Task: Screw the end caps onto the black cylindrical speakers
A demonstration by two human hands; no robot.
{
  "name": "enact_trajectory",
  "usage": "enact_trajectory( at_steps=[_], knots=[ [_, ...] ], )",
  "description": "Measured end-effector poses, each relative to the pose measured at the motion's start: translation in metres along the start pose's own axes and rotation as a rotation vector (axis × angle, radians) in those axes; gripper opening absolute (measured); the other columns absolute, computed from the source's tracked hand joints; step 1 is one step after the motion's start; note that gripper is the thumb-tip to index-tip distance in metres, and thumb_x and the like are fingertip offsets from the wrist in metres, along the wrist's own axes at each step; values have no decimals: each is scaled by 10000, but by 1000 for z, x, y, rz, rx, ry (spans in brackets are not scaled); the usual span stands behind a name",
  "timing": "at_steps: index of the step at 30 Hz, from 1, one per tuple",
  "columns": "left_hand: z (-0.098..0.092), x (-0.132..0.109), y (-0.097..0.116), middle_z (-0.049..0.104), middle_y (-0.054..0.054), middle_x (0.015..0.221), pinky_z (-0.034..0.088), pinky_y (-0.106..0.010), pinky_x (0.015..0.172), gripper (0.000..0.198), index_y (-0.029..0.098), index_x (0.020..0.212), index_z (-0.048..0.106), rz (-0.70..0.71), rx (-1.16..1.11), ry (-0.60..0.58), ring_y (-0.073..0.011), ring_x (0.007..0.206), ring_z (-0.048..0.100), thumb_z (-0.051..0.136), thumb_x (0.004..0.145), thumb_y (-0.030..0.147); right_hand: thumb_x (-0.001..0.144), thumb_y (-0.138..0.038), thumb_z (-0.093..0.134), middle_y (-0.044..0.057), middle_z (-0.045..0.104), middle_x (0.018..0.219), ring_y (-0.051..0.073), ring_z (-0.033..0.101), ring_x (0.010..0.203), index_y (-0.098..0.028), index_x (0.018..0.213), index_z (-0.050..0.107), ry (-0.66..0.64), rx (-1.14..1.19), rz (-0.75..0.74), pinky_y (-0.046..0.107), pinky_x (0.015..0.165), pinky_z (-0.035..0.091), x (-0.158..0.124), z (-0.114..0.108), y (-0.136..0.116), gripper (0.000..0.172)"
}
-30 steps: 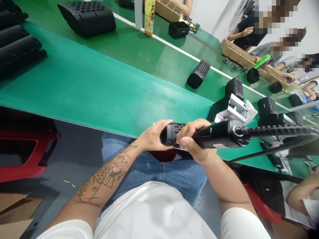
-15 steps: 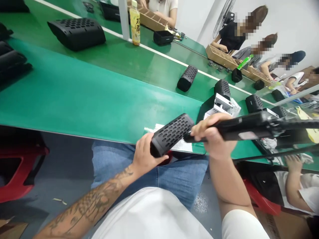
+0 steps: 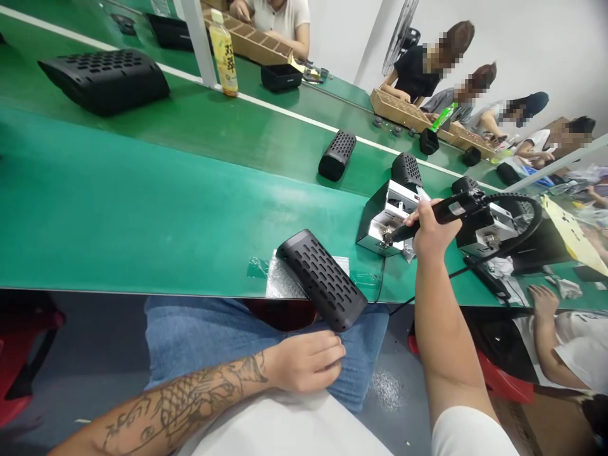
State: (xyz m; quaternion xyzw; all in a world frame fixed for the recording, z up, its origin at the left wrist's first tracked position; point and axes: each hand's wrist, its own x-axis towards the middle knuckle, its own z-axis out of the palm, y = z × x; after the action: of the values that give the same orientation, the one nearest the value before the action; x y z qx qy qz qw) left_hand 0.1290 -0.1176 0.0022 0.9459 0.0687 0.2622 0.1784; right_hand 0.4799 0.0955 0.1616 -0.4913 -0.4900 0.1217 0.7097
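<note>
The left hand [image 3: 306, 362], fingers pressed together and half-curled, lies just nearer than the black perforated housing [image 3: 325, 278], whose long axis slants from far left to near right, its near end overhanging the green table's [image 3: 142, 221] edge. The right hand's [image 3: 434, 231] fingers wrap a black tool [image 3: 468, 201], its sticker [image 3: 456, 208] illegible, tip directed left at a metal-fronted box [image 3: 380, 227]; farther left, a yellow bottle [image 3: 223, 54] bears Chinese characters, the upper reading 双.

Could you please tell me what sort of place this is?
Most likely a factory assembly line. A long green work surface carries several similar black perforated housings, a corded black tool is in use beside them, and people work in a row along the far side.
</note>
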Motion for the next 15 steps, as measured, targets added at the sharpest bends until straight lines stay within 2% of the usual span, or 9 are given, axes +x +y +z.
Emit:
enact_trajectory(
  at_steps=[2, 4, 5, 7, 9, 11, 13, 15],
  knots=[
    [-43, 22, -19, 835, -35, 1813, 651, -605, 1486, 753, 462, 1676, 807, -22, 59, -114, -349, 1660, 815, 825, 1015, 101, 903, -657, 1074, -120, 640, 609, 159, 614, 465, -293, 922, 692, -8, 3, -8, 340, 542, 610, -5, -1, -2, 528],
    [-90, 43, -43, 633, -145, 2021, 427, -745, 1608, 1020, 366, 1904, 651, -135, 166, -178, -455, 1892, 590, 853, 940, 99, 911, -661, 1066, -120, 638, 615, 160, 616, 466, -288, 921, 707, -23, 1, -11, 343, 537, 604, -8, -1, -6, 517],
    [-111, 52, -55, 590, -184, 2045, 365, -793, 1610, 1086, 318, 1930, 624, -201, 211, -205, -501, 1922, 532, 875, 894, 110, 913, -662, 1066, -120, 634, 614, 160, 612, 465, -286, 918, 714, -30, 6, -10, 345, 532, 601, -10, -2, -10, 514],
    [-144, 65, -75, 671, -198, 1971, 384, -744, 1568, 1038, 265, 1907, 646, -248, 263, -265, -495, 1854, 600, 877, 902, 139, 918, -640, 1077, -118, 641, 620, 161, 615, 472, -281, 920, 729, -39, 33, -8, 347, 532, 604, -16, -4, -21, 499],
    [-160, 72, -85, 767, -222, 1839, 495, -628, 1438, 922, 197, 1834, 704, -272, 319, -303, -461, 1682, 727, 874, 928, 158, 933, -598, 1090, -116, 655, 635, 161, 630, 480, -280, 942, 745, -35, 99, -33, 349, 546, 623, -26, -7, -41, 469],
    [-163, 74, -86, 815, -263, 1688, 553, -564, 1277, 843, 130, 1770, 741, -326, 394, -299, -454, 1501, 786, 900, 945, 205, 959, -546, 1096, -112, 664, 654, 167, 649, 487, -289, 978, 766, -53, 199, -68, 356, 558, 649, -41, -12, -67, 418],
    [-159, 72, -81, 824, -284, 1538, 549, -560, 1203, 844, 84, 1738, 756, -427, 465, -260, -471, 1381, 785, 960, 948, 304, 991, -483, 1090, -107, 676, 669, 171, 651, 477, -307, 1023, 803, -121, 305, -95, 359, 545, 658, -59, -17, -96, 339],
    [-154, 71, -75, 813, -285, 1442, 532, -586, 1224, 919, 59, 1741, 748, -531, 491, -226, -487, 1338, 769, 1019, 946, 432, 1028, -419, 1067, -93, 711, 684, 164, 640, 458, -316, 1069, 849, -251, 393, -88, 352, 525, 656, -78, -19, -122, 245]
  ],
)
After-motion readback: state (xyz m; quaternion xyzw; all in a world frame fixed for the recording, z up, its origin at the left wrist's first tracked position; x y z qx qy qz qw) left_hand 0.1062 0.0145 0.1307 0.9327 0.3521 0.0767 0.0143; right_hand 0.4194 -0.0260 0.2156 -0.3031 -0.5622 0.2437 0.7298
